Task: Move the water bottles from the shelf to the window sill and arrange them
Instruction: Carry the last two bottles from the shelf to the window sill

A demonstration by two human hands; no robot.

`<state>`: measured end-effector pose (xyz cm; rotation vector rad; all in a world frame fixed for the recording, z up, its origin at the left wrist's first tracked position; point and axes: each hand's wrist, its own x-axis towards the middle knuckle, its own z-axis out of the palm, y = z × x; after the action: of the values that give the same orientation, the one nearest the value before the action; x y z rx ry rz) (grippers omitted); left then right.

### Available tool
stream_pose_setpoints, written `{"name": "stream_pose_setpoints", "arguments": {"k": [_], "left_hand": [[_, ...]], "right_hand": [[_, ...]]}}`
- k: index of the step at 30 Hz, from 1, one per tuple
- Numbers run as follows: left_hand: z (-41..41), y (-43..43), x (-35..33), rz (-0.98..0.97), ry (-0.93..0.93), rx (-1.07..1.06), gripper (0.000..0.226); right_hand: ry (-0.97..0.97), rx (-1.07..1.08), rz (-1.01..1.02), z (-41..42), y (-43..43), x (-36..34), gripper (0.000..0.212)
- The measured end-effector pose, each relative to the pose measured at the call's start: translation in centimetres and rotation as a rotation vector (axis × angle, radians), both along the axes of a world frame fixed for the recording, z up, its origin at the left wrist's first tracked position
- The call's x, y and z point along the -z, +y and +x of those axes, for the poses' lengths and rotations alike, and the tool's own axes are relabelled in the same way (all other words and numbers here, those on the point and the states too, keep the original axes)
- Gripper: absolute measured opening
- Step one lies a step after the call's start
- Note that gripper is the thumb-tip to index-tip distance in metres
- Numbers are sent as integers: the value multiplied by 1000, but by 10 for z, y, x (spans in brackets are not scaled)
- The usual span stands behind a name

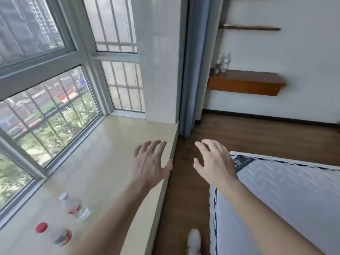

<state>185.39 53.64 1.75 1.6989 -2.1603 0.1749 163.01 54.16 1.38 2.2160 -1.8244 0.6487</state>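
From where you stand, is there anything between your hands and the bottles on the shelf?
Nothing visible blocks the way. The left hand and the right hand are open and empty; bare wooden floor leads to the bottles on the shelf. The curtain hangs just left of them, the bed lies at the right.

I can read nothing: the red labels on the white-capped bottle (72,207) and the red-capped bottle (55,234) are blurred, and the dark tag (241,162) on the mattress (285,199) is smeared.
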Motion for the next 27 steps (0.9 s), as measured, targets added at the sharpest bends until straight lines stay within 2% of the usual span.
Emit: {"name": "stream_pose_setpoints", "arguments": {"k": [6, 18, 27], "left_hand": [[-55, -75, 9, 9, -29, 92, 62], [-153, -295, 5, 39, -69, 94, 61], [-214, -411, 7, 17, -83, 145, 57]], "right_hand": [[-22, 77, 0, -56, -56, 21, 44], [-88, 96, 68, -144, -272, 31, 43], [-106, 128, 45, -205, -376, 39, 41]]}}
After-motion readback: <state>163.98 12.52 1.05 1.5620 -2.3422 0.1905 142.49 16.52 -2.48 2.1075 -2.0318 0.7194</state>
